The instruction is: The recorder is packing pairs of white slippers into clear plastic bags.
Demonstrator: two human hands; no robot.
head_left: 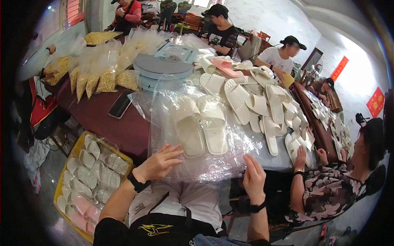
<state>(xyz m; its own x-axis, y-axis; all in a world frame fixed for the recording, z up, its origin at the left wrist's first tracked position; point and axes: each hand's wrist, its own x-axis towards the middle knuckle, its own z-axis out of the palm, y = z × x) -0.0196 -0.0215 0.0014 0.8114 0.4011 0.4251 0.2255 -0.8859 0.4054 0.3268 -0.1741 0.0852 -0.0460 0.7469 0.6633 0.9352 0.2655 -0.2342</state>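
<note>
- Left hand [163,161] lies loosely splayed on the clear bag [162,119]; right hand [254,180] meets its near right edge, grip unclear.
- Slippers [188,131] show through the bag.
- Uneven pulling could crease slack film.
- Pile [238,100] crowds the right; phone [120,104] left; yellow crate [60,187] lower left.

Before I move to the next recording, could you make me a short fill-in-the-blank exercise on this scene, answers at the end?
1. The clear plastic bag in front of the person holds ____ white slippers.
2. The person's left hand touches the bag, with a dark band around its ____.
3. The phone lies on the table to the bag's ____.
4. The rim of the basket at the picture's lower left is coloured ____.

Missing words: two; wrist; left; yellow.
</note>
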